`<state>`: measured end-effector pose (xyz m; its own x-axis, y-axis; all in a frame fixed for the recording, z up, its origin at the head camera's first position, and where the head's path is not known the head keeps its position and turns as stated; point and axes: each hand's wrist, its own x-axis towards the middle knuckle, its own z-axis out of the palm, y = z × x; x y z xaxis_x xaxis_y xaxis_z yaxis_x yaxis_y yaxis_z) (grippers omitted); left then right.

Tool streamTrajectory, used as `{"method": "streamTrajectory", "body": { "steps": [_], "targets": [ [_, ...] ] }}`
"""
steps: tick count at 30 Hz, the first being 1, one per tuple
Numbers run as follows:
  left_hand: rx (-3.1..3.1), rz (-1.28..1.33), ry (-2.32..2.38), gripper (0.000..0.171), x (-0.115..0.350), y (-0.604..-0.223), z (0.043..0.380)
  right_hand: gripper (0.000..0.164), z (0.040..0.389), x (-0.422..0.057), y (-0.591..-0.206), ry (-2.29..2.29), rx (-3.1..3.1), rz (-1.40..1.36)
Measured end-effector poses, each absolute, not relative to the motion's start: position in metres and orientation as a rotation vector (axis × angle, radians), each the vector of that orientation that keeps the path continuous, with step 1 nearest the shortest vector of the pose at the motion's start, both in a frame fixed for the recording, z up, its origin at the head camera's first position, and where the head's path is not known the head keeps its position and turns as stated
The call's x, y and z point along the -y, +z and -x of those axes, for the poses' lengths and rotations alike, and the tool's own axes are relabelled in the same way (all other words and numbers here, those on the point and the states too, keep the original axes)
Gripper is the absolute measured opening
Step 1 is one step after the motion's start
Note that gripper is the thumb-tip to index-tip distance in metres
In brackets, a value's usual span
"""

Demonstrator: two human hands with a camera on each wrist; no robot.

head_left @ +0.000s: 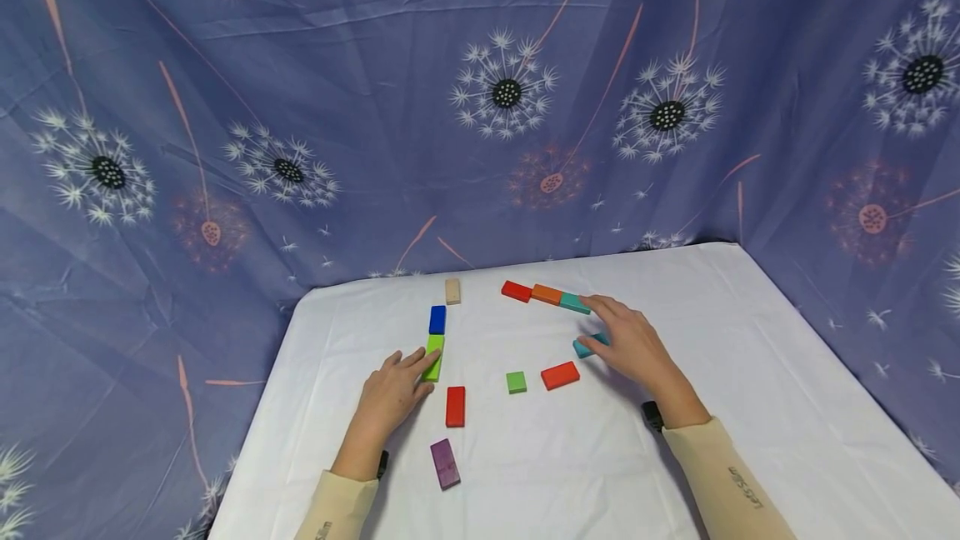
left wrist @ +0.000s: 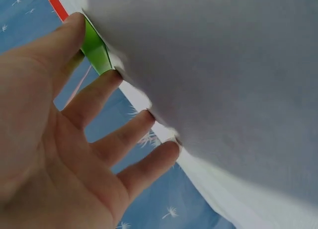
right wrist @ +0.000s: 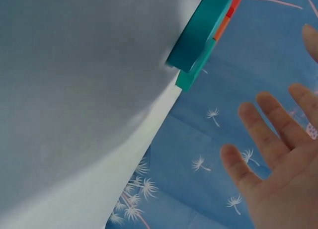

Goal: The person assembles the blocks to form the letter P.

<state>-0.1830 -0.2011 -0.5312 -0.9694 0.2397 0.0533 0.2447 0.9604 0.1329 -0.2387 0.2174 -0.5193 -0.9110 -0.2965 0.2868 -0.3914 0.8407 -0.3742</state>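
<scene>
My left hand [head_left: 392, 394] reaches a lime green block [head_left: 434, 367], its fingers mostly straight. One fingertip rests on that block, and the thumb is close to its near end; the left wrist view shows the green block [left wrist: 96, 45] beside the thumb. A blue block [head_left: 437, 320] lines up end to end with the green one. My right hand [head_left: 633, 344] hovers with spread fingers over a teal-blue block [head_left: 588, 347], partly hidden in the head view. In the right wrist view its fingers are apart from the teal-blue block [right wrist: 198, 33].
Red [head_left: 516, 291], orange [head_left: 546, 295] and turquoise [head_left: 573, 302] blocks form a row at the back. A natural wood block [head_left: 452, 291] lies left of them. Nearer are red [head_left: 455, 407], purple [head_left: 445, 464], small green [head_left: 516, 382] and another red block [head_left: 560, 375], on white cloth [head_left: 787, 407].
</scene>
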Motion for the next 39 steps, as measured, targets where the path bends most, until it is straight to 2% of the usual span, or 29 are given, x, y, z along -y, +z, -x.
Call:
{"method": "streamTrajectory", "body": {
  "steps": [15,22,39],
  "targets": [
    [2.962,0.349,-0.288,0.050,0.196,-0.535,0.184,0.068,0.250,-0.195,-0.507,0.709,2.755,-0.523],
    [2.942,0.304,-0.287,0.051,0.196,-0.535,0.185,0.062,0.272,-0.178,-0.505,0.745,2.742,-0.501],
    [2.948,0.270,-0.330,0.049,0.193,-0.533,0.183,0.062,0.322,-0.143,-0.502,0.795,2.881,-0.452]
  ]
}}
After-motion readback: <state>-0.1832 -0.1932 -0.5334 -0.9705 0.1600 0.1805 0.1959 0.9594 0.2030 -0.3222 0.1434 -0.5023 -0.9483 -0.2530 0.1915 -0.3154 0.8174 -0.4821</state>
